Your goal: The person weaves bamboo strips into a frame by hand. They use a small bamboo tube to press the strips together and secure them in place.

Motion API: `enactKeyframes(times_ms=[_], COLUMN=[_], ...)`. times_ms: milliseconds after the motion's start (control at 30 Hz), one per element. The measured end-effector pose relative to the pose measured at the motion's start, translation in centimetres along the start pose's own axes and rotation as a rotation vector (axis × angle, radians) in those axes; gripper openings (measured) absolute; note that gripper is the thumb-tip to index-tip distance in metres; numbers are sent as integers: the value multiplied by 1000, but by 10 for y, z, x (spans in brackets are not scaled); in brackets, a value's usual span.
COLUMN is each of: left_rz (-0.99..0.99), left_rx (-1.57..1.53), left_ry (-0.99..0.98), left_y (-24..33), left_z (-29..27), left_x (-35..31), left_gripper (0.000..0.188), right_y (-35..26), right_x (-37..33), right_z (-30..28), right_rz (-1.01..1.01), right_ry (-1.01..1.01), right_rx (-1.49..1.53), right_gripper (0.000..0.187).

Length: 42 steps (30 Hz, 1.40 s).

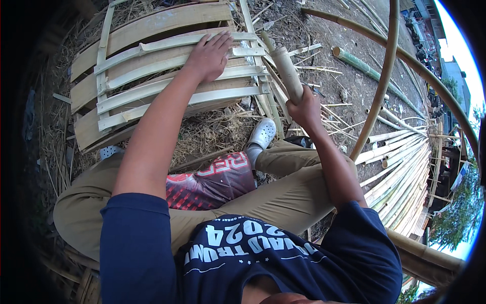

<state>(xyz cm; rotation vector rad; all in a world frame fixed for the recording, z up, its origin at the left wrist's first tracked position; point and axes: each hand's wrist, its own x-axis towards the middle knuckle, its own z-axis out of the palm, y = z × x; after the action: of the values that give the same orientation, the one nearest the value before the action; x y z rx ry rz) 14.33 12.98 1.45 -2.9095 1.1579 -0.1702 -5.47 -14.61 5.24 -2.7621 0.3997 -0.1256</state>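
My left hand (208,57) lies flat with its fingers stretched over the pale split-bamboo slats (152,71) of a frame in front of me. The slats run side to side and cross upright strips at both ends. My right hand (305,108) is wrapped round the lower end of a short, thick bamboo piece (286,71), just right of the frame. From its far end sticks a narrower stub (267,41). Something thin and dark shows beside the right hand, too small to make out. Wider flat boards (169,25) lie under the slats.
Straw and bamboo scraps (324,119) litter the ground. A pile of bamboo poles (400,177) lies at the right, with a green pole (377,76) farther off. Curved poles (383,76) arch up close on my right. My clog (262,133) rests by the frame's near right corner.
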Motion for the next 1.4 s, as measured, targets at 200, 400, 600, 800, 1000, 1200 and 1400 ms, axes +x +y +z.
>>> enactKeyframes(times_ms=[200, 400, 600, 800, 1000, 1200, 1400], left_rz=[0, -5, 6, 4, 4, 17, 19], left_rx=[-19, -14, -67, -46, -87, -85, -70], left_ry=[4, 21, 21, 3, -9, -7, -36], left_y=[2, 1, 2, -3, -2, -1, 1], left_z=[-1, 2, -3, -5, -4, -1, -3], left_x=[0, 0, -1, 2, 4, -2, 1], left_gripper=[61, 61, 61, 62, 62, 64, 64], right_y=[-10, -12, -43, -94, -51, -57, -48], right_x=[-21, -22, -16, -33, -43, -40, -41], right_z=[7, 7, -68, -110, -12, -14, 5], right_rz=[-20, -20, -37, 58, 239, 264, 253], right_ry=[-101, -96, 264, 521, 25, -44, -74], right_rx=[-49, -58, 166, 543, 155, 32, 10], right_gripper=[37, 35, 35, 34, 45, 47, 45])
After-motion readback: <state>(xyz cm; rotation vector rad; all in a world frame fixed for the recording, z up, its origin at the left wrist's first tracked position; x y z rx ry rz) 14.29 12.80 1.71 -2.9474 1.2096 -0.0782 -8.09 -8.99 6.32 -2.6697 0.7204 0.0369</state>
